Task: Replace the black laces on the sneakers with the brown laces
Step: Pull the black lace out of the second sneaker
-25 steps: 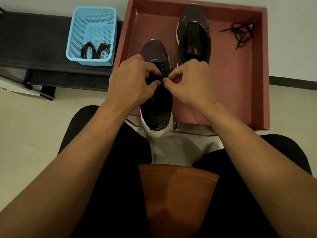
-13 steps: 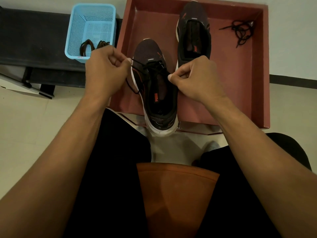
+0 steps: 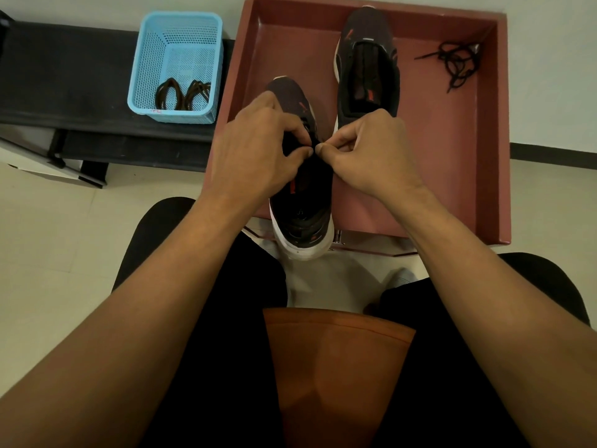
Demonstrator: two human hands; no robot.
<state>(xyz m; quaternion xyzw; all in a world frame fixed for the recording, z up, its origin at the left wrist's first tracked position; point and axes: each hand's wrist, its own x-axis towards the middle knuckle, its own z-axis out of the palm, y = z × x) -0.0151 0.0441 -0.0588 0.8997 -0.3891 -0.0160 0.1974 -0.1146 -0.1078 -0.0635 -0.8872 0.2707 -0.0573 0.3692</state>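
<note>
Black lace (image 3: 310,134) mostly under left hand (image 3: 255,153)

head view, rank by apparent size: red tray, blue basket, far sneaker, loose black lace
1. red tray
2. blue basket
3. far sneaker, a tentative third: its heel end is hidden behind the right hand, so the gap to the basket is unsure
4. loose black lace

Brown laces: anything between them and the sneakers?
The brown laces lie inside the blue basket, outside the red tray; basket wall and tray wall stand between. Left hand and right hand pinch the black lace on the near sneaker; the far sneaker lies uncovered.
</note>
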